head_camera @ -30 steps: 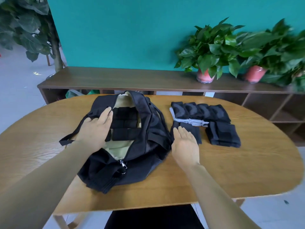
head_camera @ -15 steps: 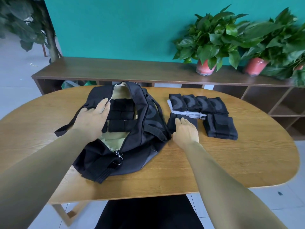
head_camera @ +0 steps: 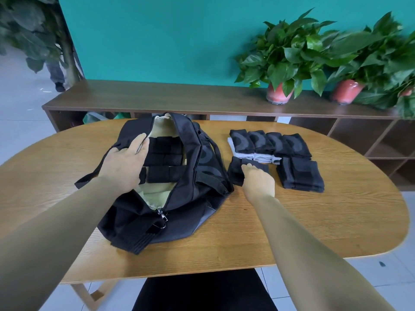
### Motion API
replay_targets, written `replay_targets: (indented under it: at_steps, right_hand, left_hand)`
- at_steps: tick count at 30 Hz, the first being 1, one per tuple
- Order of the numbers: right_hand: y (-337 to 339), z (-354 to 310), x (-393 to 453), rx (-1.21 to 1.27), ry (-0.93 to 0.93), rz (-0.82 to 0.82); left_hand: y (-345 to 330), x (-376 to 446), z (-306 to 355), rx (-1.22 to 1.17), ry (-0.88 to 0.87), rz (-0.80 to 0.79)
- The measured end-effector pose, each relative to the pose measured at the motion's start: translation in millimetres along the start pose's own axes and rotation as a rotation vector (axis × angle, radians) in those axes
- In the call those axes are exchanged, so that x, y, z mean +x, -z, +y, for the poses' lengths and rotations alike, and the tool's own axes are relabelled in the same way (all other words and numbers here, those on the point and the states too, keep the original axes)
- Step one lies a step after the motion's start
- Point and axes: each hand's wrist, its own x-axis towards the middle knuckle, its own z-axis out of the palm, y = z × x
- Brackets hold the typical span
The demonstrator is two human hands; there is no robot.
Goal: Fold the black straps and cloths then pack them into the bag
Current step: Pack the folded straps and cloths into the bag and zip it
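The left hand (head_camera: 125, 163) lies flat, fingers straight, on the open bag (head_camera: 179, 198). Right hand (head_camera: 258, 181) pinches a folded black cloth (head_camera: 235, 173) just beside the bag

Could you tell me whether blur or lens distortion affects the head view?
Head view: the plants at the right edge smear with motion blur; the wide lens bows the table edge and stretches the forearms; the bag and right hand stay sharp; light is soft, no glare.

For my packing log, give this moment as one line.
left hand: holds open black fabric bag | right hand: grips folded black cloth beside bag | inside: folded black straps
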Motion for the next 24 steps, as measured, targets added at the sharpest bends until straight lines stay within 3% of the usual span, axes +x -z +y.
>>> replay_targets:
  at_steps: [4,9,14,19,24]
  right_hand:
    - [-0.4,4.2,-2.0,0.142,-0.13,0.195]
    - [15.4,-10.9,-6.9,0.283,-0.112,0.302]
    - [20.8,-75.8,-17.7,0.384,0.117,0.395]
    - [5.3,-147.1,-9.3,0.325,0.405,0.556]
    - [-20.4,-182.2,13.6,0.136,0.528,0.515]
  left_hand:
    - [-6.4,6.6,-2.3,0.0,0.031,0.022]
    - [4.8,10.9,0.7,-0.081,0.064,-0.032]
    - [14.0,7.7,-16.4,-0.048,0.056,-0.043]
    - [9.2,3.5,-32.4,-0.056,0.085,-0.033]
    - [10.0,3.8,-33.2,-0.125,0.08,0.027]
